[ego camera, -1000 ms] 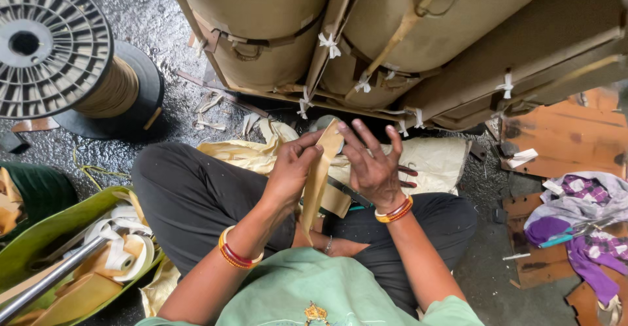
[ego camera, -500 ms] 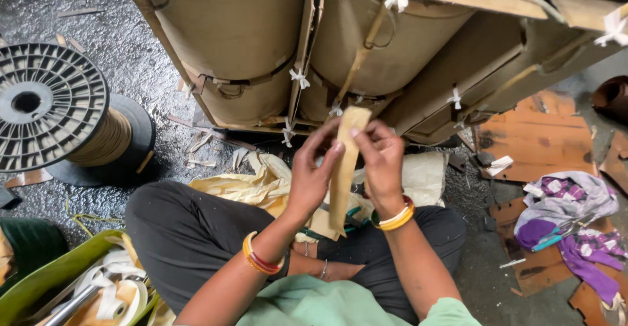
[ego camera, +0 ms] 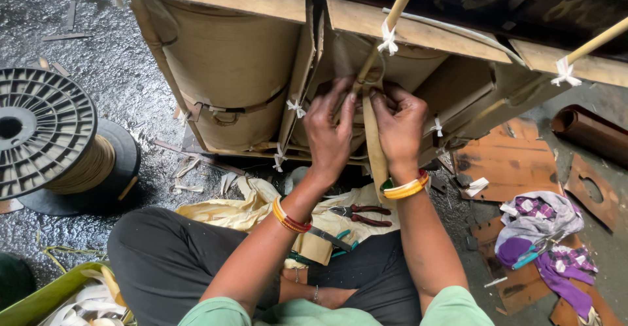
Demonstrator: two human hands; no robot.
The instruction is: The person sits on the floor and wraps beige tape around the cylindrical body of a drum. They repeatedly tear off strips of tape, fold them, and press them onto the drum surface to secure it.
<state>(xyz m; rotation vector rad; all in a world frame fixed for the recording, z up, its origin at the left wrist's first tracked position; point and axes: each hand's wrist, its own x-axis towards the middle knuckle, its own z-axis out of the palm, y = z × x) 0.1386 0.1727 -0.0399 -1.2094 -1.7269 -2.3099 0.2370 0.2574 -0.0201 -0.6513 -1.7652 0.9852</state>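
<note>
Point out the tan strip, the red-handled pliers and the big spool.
tan strip (ego camera: 375,149), head view, middle of its hanging length
red-handled pliers (ego camera: 364,215), head view, handles
big spool (ego camera: 40,129), head view, ribbed top flange

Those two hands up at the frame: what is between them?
In the head view, a flat tan strip hangs between the left hand and right hand, both touching it near its top by a slanted stick.

two hands worked at the frame, the left hand (ego camera: 329,133) and the right hand (ego camera: 399,126). one black spool (ego camera: 49,139) stood on the floor. one pair of red-handled pliers (ego camera: 361,214) lay on the lap. two tan paper-wrapped coils (ego camera: 232,71) sat behind.
</note>
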